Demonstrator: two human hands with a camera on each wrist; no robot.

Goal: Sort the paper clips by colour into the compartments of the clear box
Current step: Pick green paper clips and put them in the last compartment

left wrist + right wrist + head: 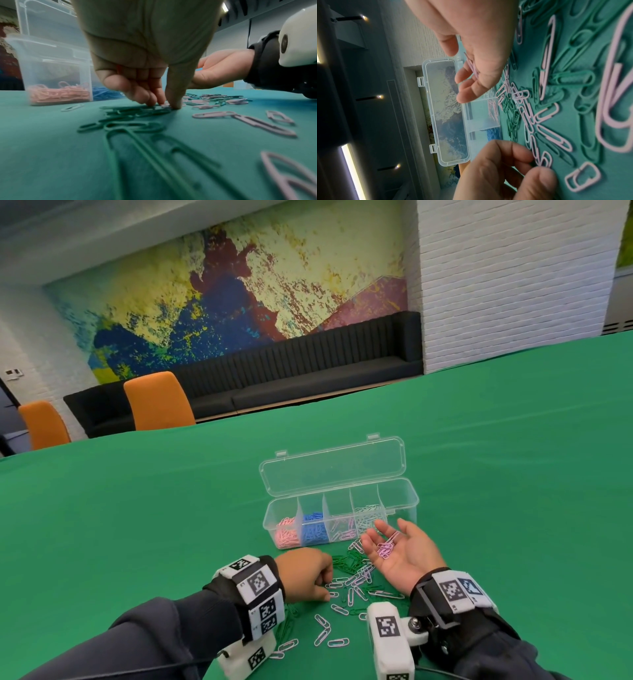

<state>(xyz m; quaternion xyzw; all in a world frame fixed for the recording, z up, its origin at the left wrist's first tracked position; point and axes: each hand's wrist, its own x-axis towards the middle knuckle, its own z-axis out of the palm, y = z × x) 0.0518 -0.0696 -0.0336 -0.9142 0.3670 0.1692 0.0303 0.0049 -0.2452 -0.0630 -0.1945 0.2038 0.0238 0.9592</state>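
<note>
While a loose scatter of lilac and dark green wire paper clips (349, 583) is still spread on the green cloth counter (137, 525), the sorting is judged to be well past halfway. The clear plastic 5-compartment box (342, 508), lid open, is set at 12 o'clock from the scatter. Counted from 9 o'clock, compartment 1 is filled with salmon-pink clips (286, 534), compartment 2 with blue clips (313, 529), compartment 3 with a few lilac clips, and compartment 4 with white clips (368, 517); compartment 5 appears unfilled, and is presumably meant for the green ones.

A small bunch of lilac clips (387, 547) is cradled in the right hand (400, 556), palm up, with a wide, relaxed grip, just in front of the box at 1 o'clock from the scatter. The left hand (305, 577) is held at 9 o'clock, its grip narrow, with fingertips (173, 104) pressed down on the counter; a lilac clip seems pinched there, though this cannot be told for certain.

No brand or readable writing is seen; only black-and-white square marker codes (257, 582) are shown on the wristbands.
</note>
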